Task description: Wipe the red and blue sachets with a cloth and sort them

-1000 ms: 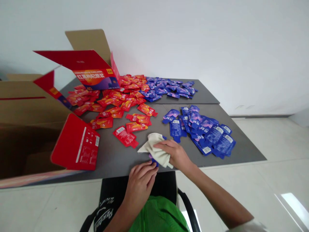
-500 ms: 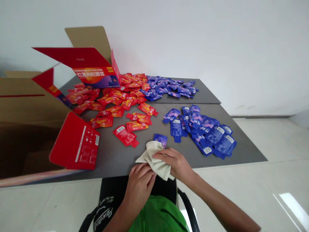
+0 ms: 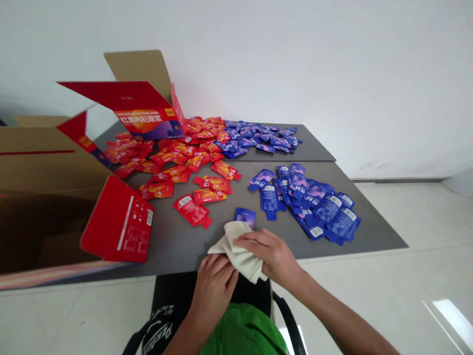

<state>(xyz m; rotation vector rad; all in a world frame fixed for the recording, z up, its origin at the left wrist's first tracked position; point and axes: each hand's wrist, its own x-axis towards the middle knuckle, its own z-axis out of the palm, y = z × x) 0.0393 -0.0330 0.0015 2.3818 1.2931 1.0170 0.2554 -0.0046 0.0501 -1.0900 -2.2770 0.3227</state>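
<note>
A cream cloth (image 3: 240, 250) is bunched up at the table's front edge. My right hand (image 3: 271, 251) grips it from the right, thumb and fingers closed over its folds. Against the cloth's lower left side is my left hand (image 3: 216, 280), with its fingers together and curled at the table edge. What lies under those fingertips is hidden. Just behind the cloth, a blue sachet (image 3: 245, 216) lies on the table, its near end covered. A red sachet (image 3: 192, 211) with a barcode lies back side up to the left.
Loose blue sachets (image 3: 318, 204) form a pile at the right. Red sachets (image 3: 185, 152) and more blue sachets (image 3: 258, 134) spread across the back. An upright red carton (image 3: 148, 116) stands behind, and a large open carton (image 3: 116, 222) fills the left side of the grey table (image 3: 369, 236).
The cloth and my right hand have shifted slightly toward me, uncovering a little more of the blue sachet behind. My left hand has hardly moved. The whole view has tilted slightly.
</note>
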